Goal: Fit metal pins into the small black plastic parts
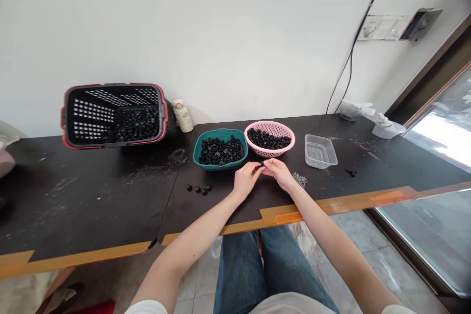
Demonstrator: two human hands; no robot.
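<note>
My left hand (246, 178) and my right hand (278, 171) meet over the dark table (110, 196), fingertips pinched together on a small black part (262, 163). Just beyond them stand a teal bowl (220, 149) and a pink basket (270, 139), both full of small black parts. Several loose black parts (198, 189) lie on the table left of my left hand. A little heap of small metal pieces (300, 178) lies right of my right hand.
A clear plastic tray (319, 151) stands right of the pink basket. A black and red crate (114, 115) lies on its side at the back left, holding black parts. A small bottle (183, 115) leans by the wall. My legs show below the table edge.
</note>
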